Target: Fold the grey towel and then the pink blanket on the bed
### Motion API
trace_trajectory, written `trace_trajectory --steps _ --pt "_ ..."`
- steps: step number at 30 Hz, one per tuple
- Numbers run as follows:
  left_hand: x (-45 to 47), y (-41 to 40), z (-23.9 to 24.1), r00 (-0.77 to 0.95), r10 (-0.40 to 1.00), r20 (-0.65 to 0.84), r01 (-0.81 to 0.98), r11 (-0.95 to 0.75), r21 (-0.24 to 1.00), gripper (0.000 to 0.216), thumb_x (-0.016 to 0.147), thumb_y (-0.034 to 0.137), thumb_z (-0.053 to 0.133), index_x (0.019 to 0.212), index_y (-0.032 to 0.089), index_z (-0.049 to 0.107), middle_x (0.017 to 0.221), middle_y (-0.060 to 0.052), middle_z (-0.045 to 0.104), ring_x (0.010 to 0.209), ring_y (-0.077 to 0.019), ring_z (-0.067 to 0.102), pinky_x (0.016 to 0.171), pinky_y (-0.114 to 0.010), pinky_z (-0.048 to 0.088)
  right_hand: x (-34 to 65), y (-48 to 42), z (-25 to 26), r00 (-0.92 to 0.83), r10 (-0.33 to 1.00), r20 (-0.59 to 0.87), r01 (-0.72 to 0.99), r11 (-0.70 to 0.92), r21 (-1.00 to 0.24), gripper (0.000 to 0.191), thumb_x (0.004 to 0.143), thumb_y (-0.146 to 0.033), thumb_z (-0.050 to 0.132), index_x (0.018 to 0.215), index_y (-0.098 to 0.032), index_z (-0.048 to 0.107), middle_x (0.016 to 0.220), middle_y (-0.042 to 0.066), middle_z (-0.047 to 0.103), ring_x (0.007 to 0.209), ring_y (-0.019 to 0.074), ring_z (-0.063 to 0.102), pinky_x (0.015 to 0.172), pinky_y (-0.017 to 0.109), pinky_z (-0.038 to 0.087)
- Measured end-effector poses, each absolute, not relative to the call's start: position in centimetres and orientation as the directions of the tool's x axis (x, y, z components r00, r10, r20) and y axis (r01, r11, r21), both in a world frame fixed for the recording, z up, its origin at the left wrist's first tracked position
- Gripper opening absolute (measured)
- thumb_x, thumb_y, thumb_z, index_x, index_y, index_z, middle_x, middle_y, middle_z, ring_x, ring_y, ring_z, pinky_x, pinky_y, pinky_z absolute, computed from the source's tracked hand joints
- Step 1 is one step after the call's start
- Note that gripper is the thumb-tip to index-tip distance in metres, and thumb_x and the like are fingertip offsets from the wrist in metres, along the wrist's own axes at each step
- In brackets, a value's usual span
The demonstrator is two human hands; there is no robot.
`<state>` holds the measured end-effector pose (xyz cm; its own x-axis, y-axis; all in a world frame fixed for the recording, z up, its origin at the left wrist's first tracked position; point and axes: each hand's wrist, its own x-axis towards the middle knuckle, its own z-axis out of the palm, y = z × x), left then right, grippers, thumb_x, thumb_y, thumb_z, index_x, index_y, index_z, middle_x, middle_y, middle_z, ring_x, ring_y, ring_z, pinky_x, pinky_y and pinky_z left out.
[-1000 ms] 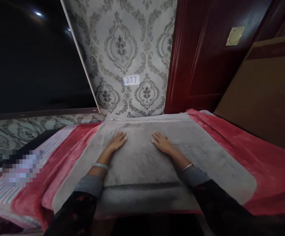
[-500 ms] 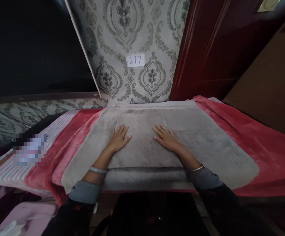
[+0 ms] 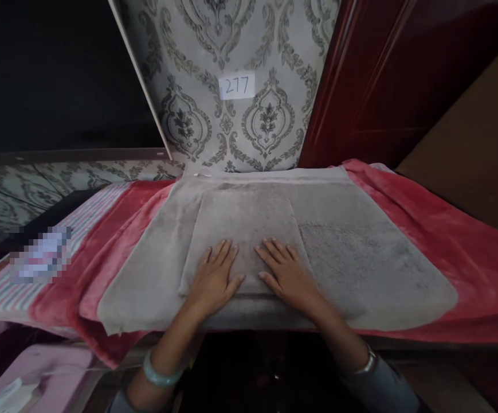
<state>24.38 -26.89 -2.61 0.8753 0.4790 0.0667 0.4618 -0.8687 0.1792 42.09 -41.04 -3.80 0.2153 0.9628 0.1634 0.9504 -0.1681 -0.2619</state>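
Spread flat over a red blanket, a grey towel, long axis running 9 to 3 o'clock, far edge square against the patterned wall at 12. On top of it a folded panel of the same cloth, long axis turned the other way, 6 to 12, narrower far end pointing at the paper label marked 277. Whether a folded-over part or a separate piece, impossible to tell. Palms down on the panel's near end, left hand and right hand side by side, fingers fanned and aimed toward 12, thumbs close but apart — gripping nothing, only pressing. On the left wrist a pale bangle, on the right a thin metal bracelet. Panel's near edge partly covered by both hands; forearms cut off at 6. Blurred patch at 9 over a striped sheet, unreadable. At 7 a pink box, half out of view, contents hard to make out.
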Motion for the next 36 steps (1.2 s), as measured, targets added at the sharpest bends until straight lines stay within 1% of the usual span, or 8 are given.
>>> trace_trajectory --steps 5,10,16,21,23,26,30,36 --pt "22.4 -25.1 -3.2 0.799 0.593 0.100 0.574 -0.801 0.172 0.072 0.094 0.057 0.040 0.159 0.026 0.030 0.165 -0.007 0.024 0.153 -0.0292 0.022 0.126 -0.055 0.018 42.6 -41.6 -4.5 0.239 0.957 0.166 0.945 -0.190 -0.265 0.058 0.103 -0.048 0.034 0.158 -0.028 0.035 0.164 0.002 0.024 0.153 0.0247 0.018 0.123 0.051 0.023" --pt "20.1 -24.0 -3.6 0.727 0.679 0.101 0.664 -0.733 0.147 0.069 0.096 0.052 0.035 0.159 0.023 0.029 0.165 -0.007 0.025 0.153 -0.0265 0.024 0.125 -0.053 0.023 42.6 -41.9 -4.5 0.266 0.949 0.171 0.936 -0.211 -0.283 0.058 0.103 -0.048 0.033 0.157 -0.026 0.037 0.164 0.003 0.024 0.152 0.0251 0.019 0.123 0.051 0.024" --pt "19.1 -23.4 -4.7 0.707 0.670 0.224 0.651 -0.741 0.162 0.060 0.098 0.042 0.035 0.151 0.017 0.044 0.160 -0.012 0.037 0.150 -0.0302 0.033 0.121 -0.056 0.031 42.7 -42.1 -5.5 0.278 0.932 0.232 0.925 -0.195 -0.325 0.057 0.103 -0.047 0.035 0.155 -0.023 0.040 0.162 0.006 0.031 0.151 0.0266 0.024 0.122 0.054 0.025" --pt "19.6 -25.9 -4.4 0.643 0.551 0.532 0.579 -0.804 0.134 0.043 0.099 0.034 0.041 0.130 0.015 0.064 0.138 -0.014 0.064 0.140 -0.0357 0.047 0.111 -0.061 0.040 43.6 -42.3 -4.5 0.201 0.951 0.234 0.917 -0.099 -0.386 0.054 0.104 -0.046 0.035 0.152 -0.024 0.046 0.159 0.009 0.037 0.149 0.0281 0.028 0.120 0.055 0.031" --pt "20.5 -27.9 -4.0 0.664 0.401 0.631 0.453 -0.887 0.087 0.038 0.099 0.029 0.044 0.129 0.015 0.064 0.135 -0.013 0.066 0.138 -0.0311 0.050 0.113 -0.055 0.041 43.8 -41.3 -2.9 0.108 0.969 0.221 0.921 -0.014 -0.389 0.052 0.106 -0.043 0.032 0.153 -0.027 0.044 0.160 0.007 0.035 0.150 0.0259 0.027 0.120 0.053 0.030" --pt "22.3 -30.7 -4.1 0.712 0.212 0.669 0.255 -0.966 0.035 0.040 0.097 0.024 0.048 0.133 0.014 0.059 0.138 -0.013 0.063 0.137 -0.0252 0.051 0.113 -0.046 0.042 44.1 -38.2 -0.8 -0.045 0.988 0.145 0.932 0.094 -0.350 0.051 0.106 -0.038 0.030 0.156 -0.028 0.038 0.163 0.003 0.029 0.152 0.0231 0.020 0.123 0.051 0.024" --pt "23.8 -32.2 -5.8 0.710 0.233 0.665 0.300 -0.954 0.014 0.044 0.093 0.026 0.054 0.136 0.018 0.059 0.144 -0.014 0.059 0.137 -0.0297 0.051 0.109 -0.049 0.042 45.4 -34.0 -0.6 -0.163 0.986 0.031 0.951 0.165 -0.263 0.055 0.106 -0.046 0.036 0.158 -0.030 0.032 0.166 0.002 0.020 0.154 0.0258 0.010 0.123 0.057 0.014" --pt "23.5 -31.8 -7.7 0.651 0.225 0.725 0.290 -0.956 0.036 0.039 0.090 0.021 0.058 0.129 0.022 0.064 0.143 -0.011 0.060 0.137 -0.0284 0.049 0.112 -0.046 0.037 48.2 -32.2 -2.1 -0.211 0.975 0.071 0.952 0.222 -0.212 0.058 0.106 -0.053 0.036 0.159 -0.034 0.025 0.167 0.001 0.018 0.154 0.0255 0.009 0.123 0.056 0.013"
